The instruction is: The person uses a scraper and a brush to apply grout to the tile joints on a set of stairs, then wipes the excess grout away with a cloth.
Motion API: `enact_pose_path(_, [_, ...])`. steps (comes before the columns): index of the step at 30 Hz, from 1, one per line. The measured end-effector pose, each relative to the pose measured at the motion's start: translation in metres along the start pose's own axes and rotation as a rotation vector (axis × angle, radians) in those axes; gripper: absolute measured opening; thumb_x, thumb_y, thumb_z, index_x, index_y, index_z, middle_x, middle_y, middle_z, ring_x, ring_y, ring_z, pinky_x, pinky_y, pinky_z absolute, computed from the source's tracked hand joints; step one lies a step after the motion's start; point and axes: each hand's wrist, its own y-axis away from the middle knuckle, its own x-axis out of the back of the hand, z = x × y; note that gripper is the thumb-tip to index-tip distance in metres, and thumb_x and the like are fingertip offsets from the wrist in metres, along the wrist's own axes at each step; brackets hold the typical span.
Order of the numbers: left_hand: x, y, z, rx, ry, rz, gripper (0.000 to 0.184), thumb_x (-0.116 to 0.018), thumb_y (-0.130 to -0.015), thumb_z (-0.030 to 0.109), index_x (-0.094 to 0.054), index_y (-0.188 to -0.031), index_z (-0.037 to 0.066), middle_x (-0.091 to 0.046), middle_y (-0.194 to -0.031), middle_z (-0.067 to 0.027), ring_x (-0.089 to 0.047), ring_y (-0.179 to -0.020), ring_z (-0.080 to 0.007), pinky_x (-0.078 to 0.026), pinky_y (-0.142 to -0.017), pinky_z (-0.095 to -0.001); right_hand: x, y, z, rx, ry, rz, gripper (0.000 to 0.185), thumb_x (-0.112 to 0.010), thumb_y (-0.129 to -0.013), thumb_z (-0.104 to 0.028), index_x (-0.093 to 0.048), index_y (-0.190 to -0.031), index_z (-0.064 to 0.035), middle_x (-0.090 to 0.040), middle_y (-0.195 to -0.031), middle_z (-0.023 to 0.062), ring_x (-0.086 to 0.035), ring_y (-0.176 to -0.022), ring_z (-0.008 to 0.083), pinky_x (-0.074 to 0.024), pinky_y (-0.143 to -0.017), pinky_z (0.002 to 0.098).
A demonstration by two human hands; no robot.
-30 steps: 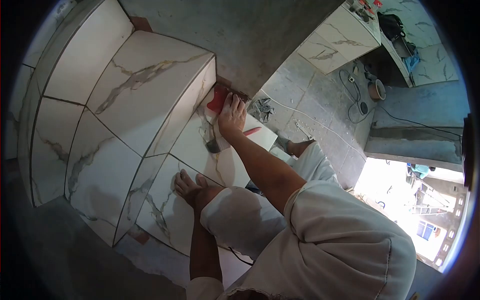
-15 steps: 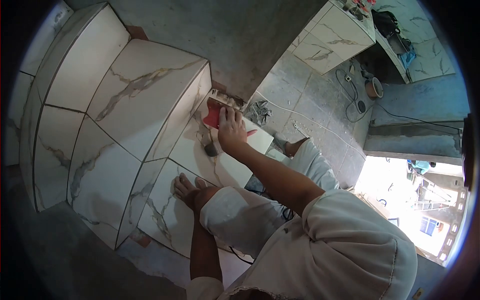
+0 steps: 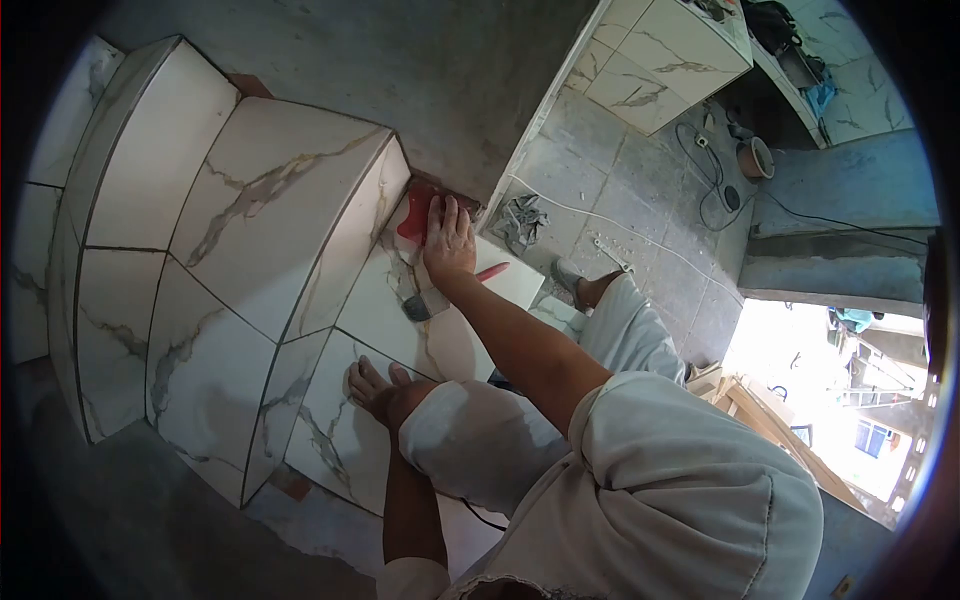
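Note:
My right hand (image 3: 450, 240) presses a red flat scraper (image 3: 412, 222) against the far end of a marbled white step tile (image 3: 470, 335), beside the wall. Its fingers lie over the scraper, hiding part of it. Below my right wrist, a brush lies on the same tile, with dark bristles (image 3: 416, 308) and a red handle (image 3: 492, 271); my forearm covers its middle. My left hand (image 3: 375, 388) rests on the neighbouring tile (image 3: 330, 430) with fingers apart, holding nothing, close to my bent knee.
Tiled steps (image 3: 270, 200) rise at the left along a grey wall (image 3: 400, 70). A crumpled grey bag (image 3: 520, 222) and a white cord (image 3: 590, 215) lie on the floor. A bucket (image 3: 755, 158) and black cable (image 3: 712, 200) are farther back, near a tiled counter (image 3: 660, 65).
My right hand has slid the scraper a little toward the wall end of the tile. My left hand stays in place. The view has shifted slightly.

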Motion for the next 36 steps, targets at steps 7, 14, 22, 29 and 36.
enact_pose_path(7, [0.008, -0.003, 0.006, -0.012, -0.089, -0.035, 0.057, -0.059, -0.084, 0.037, -0.049, -0.129, 0.003, -0.047, -0.131, -0.0174, -0.042, -0.125, -0.0360, -0.033, -0.103, -0.0505, 0.016, 0.006, -0.012, -0.005, -0.095, -0.191, 0.065, -0.058, -0.083, -0.028, -0.042, -0.139, -0.0012, -0.041, -0.142, 0.0184, -0.044, -0.123, 0.0335, -0.0391, -0.103, 0.0400])
enact_pose_path(14, [-0.008, 0.001, -0.009, -0.029, -0.059, 0.026, 0.059, -0.059, -0.083, 0.037, -0.047, -0.131, 0.003, -0.046, -0.132, -0.0173, -0.042, -0.125, -0.0363, -0.034, -0.101, -0.0510, 0.090, 0.044, 0.037, 0.313, -0.357, -0.221, 0.069, -0.059, -0.078, -0.012, -0.037, -0.143, -0.0042, -0.042, -0.141, 0.0202, -0.042, -0.126, 0.0382, -0.0377, -0.105, 0.0439])
enact_pose_path(22, [-0.002, -0.001, -0.003, 0.001, -0.046, -0.001, 0.058, -0.058, -0.085, 0.035, -0.046, -0.132, 0.004, -0.045, -0.133, -0.0164, -0.042, -0.125, -0.0351, -0.034, -0.101, -0.0499, 0.120, 0.041, 0.135, 0.165, -0.274, -0.339, 0.064, -0.044, -0.078, 0.006, -0.038, -0.142, -0.0026, -0.045, -0.139, 0.0222, -0.043, -0.126, 0.0406, -0.0343, -0.108, 0.0464])
enact_pose_path(29, [-0.003, 0.002, -0.007, -0.029, -0.030, 0.038, 0.058, -0.059, -0.085, 0.037, -0.048, -0.132, 0.005, -0.045, -0.134, -0.0156, -0.041, -0.126, -0.0342, -0.034, -0.102, -0.0495, 0.122, 0.059, 0.126, 0.116, -0.631, -0.245, 0.060, -0.050, -0.086, 0.002, -0.036, -0.144, -0.0041, -0.047, -0.137, 0.0235, -0.047, -0.123, 0.0369, -0.0378, -0.105, 0.0427])
enact_pose_path(36, [-0.011, -0.018, -0.046, -0.036, 0.164, 0.060, 0.040, -0.064, -0.084, 0.030, -0.060, -0.113, 0.003, -0.055, -0.117, -0.0138, -0.050, -0.114, -0.0308, -0.039, -0.095, -0.0452, 0.193, 0.055, 0.198, -0.780, -2.016, -0.612, 0.029, -0.049, -0.100, -0.024, -0.052, -0.128, -0.0152, -0.059, -0.119, 0.0010, -0.056, -0.106, 0.0196, -0.0457, -0.088, 0.0351])
